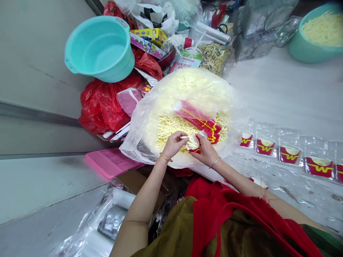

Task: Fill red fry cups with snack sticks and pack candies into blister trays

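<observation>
My left hand (pixel 174 144), with a gold bangle at the wrist, pinches a pale fry-shaped stick (pixel 183 137) at the mouth of a small red fry box (pixel 197 150). That box is gripped by my right hand (pixel 205 150), and more pale sticks show in its white opening. Both hands are over a large clear plastic bag (pixel 136 142) full of loose pale yellow fry-shaped sticks (pixel 171 128). On top of the sticks lie nested stacks of red fry boxes (pixel 205 125) with yellow zigzag marks, just beyond my hands.
An empty turquoise basin (pixel 99 50) stands at the left on red plastic bags (pixel 104 103). Filled red boxes in clear packs (pixel 265 146) line the table at right. Another basin of sticks (pixel 308 46) is at the far right. A pink tray (pixel 112 162) lies at lower left.
</observation>
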### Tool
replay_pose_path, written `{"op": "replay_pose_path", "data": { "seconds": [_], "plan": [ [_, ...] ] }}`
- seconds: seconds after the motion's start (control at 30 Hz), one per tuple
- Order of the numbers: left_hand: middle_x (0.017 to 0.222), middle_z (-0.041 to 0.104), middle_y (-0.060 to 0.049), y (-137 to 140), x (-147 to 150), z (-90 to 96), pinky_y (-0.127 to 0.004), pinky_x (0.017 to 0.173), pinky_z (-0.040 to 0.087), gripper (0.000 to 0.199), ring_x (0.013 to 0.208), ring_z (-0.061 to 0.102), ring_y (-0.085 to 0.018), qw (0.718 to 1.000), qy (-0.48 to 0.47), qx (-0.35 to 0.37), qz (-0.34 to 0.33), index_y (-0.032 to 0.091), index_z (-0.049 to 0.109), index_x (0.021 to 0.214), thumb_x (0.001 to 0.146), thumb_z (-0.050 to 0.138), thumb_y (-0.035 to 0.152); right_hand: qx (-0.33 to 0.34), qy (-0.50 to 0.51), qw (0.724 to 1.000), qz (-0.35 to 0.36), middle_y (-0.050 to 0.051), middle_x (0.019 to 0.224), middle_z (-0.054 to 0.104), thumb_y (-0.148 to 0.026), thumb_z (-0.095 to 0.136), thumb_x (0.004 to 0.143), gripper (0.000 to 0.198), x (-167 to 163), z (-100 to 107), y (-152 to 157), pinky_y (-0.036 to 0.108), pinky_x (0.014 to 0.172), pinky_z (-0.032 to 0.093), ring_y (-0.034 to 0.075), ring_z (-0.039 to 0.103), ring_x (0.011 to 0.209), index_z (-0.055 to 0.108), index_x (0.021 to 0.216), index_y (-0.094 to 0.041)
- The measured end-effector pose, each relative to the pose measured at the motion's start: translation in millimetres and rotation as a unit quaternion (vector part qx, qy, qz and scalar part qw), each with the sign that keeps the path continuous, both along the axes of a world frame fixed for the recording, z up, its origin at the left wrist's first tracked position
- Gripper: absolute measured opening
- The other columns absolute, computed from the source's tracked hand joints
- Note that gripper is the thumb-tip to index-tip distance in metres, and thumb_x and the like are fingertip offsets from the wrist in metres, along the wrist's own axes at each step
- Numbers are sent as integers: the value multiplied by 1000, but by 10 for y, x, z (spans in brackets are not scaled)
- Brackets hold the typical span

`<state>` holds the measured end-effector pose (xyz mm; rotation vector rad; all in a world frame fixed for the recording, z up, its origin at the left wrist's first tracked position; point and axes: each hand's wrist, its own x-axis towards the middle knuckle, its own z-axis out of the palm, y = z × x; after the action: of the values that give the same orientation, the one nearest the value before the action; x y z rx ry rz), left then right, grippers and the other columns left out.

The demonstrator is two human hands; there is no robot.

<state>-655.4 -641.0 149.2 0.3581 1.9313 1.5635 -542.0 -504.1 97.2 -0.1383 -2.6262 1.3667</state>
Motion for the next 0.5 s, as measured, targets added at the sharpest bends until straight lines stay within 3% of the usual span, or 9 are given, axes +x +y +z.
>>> {"op": "replay_pose_path", "data": {
  "seconds": [0.13,0.3,0.5],
  "plan": [
    [62,55,4,-21,-23,84,-19,49,39,23,52,50,-7,998,-44,22,37,16,64,86,69,71,30,0,14,1000,-6,16,121,51,-40,66,78,70,29,-9,37,48,95,44,31,50,111,30,134,-17],
    [66,56,4,-41,-32,223,-17,51,40,27,54,52,-5,983,-101,75,134,18,61,88,65,73,26,-22,47,999,-10,16,123,50,-39,63,82,64,47,-10,52,46,97,43,29,50,114,31,132,-18],
    [67,57,5,-58,6,302,-16,50,39,29,53,52,-4,975,-136,100,146,18,61,88,64,76,26,-45,86,995,-13,15,127,48,-39,63,83,65,82,-55,60,48,99,41,29,48,118,28,135,-19]
  ]
}}
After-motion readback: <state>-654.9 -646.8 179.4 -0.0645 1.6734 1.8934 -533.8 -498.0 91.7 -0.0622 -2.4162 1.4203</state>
